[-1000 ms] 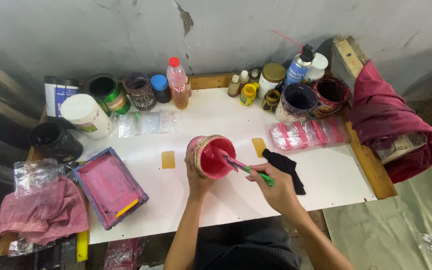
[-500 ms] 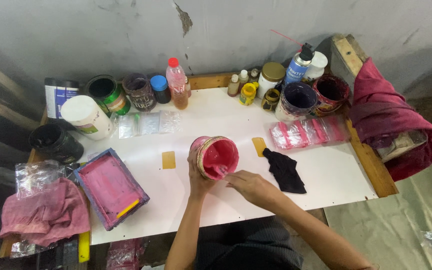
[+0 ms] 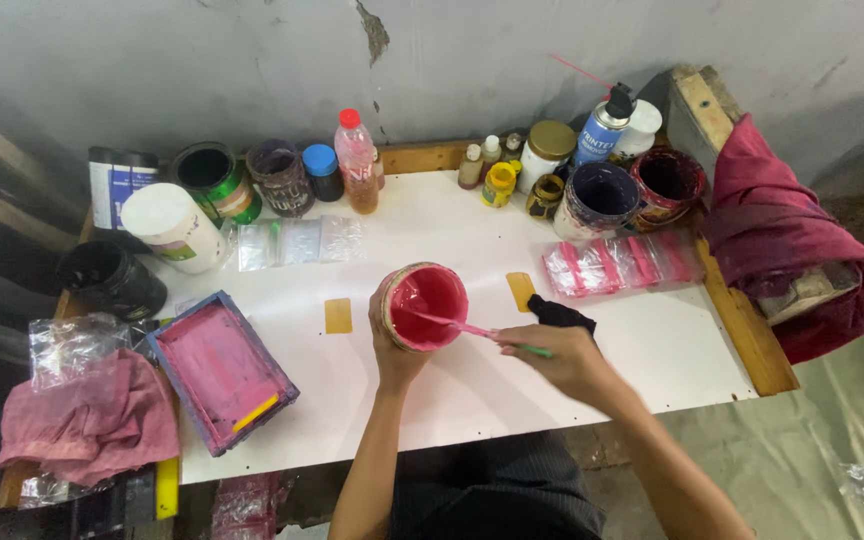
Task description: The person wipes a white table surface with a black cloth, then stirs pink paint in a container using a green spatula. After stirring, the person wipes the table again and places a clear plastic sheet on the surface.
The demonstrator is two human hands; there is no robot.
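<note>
Both hands are occupied: a pink-filled paint pot (image 3: 424, 305) is gripped by the left hand (image 3: 395, 355), and a stirring stick (image 3: 472, 328) is held in the right hand (image 3: 554, 355). Stirring is judged underway; a steady, tilted pot is called for.

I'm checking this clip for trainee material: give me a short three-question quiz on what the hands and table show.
1. True or false: the left hand holds the tub of pink paint tilted toward the person.
2. What does the right hand hold?
A. a spray can
B. a thin stick reaching into the tub
C. a rag
3. Fill in: the pink-stained tray lies on the table to the ______ of the tub.

Key: 1 true; 2 B; 3 left.
</note>
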